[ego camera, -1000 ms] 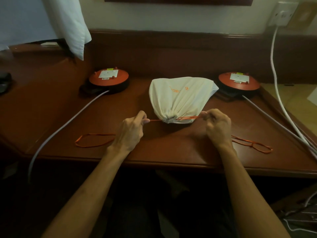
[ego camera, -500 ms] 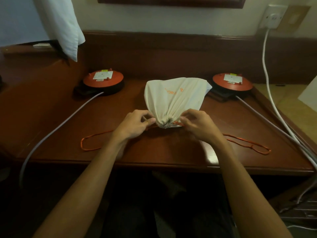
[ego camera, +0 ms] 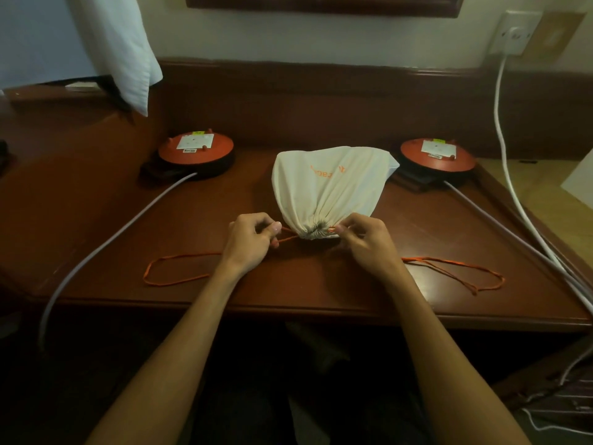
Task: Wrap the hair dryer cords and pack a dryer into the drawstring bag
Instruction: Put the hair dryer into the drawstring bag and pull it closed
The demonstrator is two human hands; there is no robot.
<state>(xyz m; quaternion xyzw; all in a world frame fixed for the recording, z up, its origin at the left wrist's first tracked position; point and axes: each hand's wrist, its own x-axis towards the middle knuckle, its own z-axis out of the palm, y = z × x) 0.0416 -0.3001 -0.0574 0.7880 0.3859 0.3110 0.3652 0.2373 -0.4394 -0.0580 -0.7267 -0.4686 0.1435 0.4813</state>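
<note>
A cream drawstring bag (ego camera: 330,184) with orange lettering lies bulging in the middle of the brown table (ego camera: 96,226), its mouth cinched tight and facing me. Whatever is inside is hidden. Orange drawstrings come out of the mouth on both sides. My left hand (ego camera: 250,242) pinches the left string right next to the mouth; the rest trails as a loop (ego camera: 173,271) on the table. My right hand (ego camera: 365,242) pinches the right string at the mouth, and its loop (ego camera: 455,271) lies to the right.
Two round red discs on black bases stand at the back, one at the left (ego camera: 195,152), one at the right (ego camera: 438,159), each with a grey cable running off the table. A white cord (ego camera: 500,123) hangs from a wall socket. A white pillow (ego camera: 122,46) leans at the upper left.
One second ago my hands were apart with the strings taut. They have since come in close to the bag's mouth and hold the strings right beside it.
</note>
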